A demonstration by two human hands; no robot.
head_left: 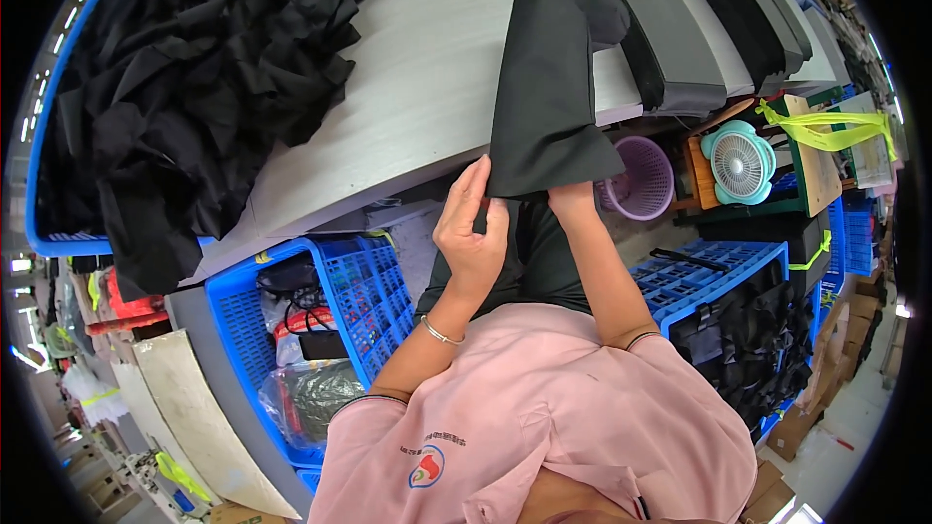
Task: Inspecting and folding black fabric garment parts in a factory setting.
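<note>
grey bench [417,58]: heap [214,68] loose at left end, stacks [675,44] seemingly done at right end. black cloth [549,87] draped over front edge, unstacked; left hand [472,233] spread at its corner; right hand [571,196] half hidden, grip can't be told.

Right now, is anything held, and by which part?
Apparently a black fabric piece, by its near edge: left hand at left corner; right hand, grip hidden underneath.

R hand [569,196]: fingers hidden under blk fabric [544,87]; cloth heap [209,78] cut off @ top.
</note>
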